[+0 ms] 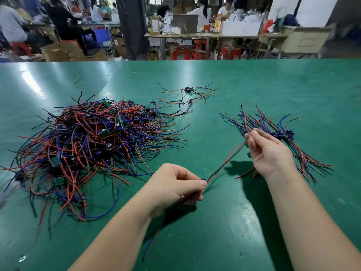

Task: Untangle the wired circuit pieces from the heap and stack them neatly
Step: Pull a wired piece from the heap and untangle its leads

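The person holds one wired piece up over the green surface, to the right of the heap and free from it. The left hand has its grip closed on the small blue body of the piece, pinched between thumb and fingers. The right hand has its grip closed on the far ends of the red and black wires, pinched at the fingertips.

It seems the two hands pull apart so that the wires become straight and lie together; a straight piece is easier to put on others. The long axis of the piece runs on a diagonal: the body is low and nearer to the heap, and the wire ends point up and away from the heap. More wires, blue and red, hang down below the left hand toward the person.

The stack lies farther from the heap than both hands, just behind the right hand, with its bodies near together and its wires spread to both sides. Probably the held piece goes there next, turned to the same direction. A few loose pieces lie beyond the heap, at its far right side.
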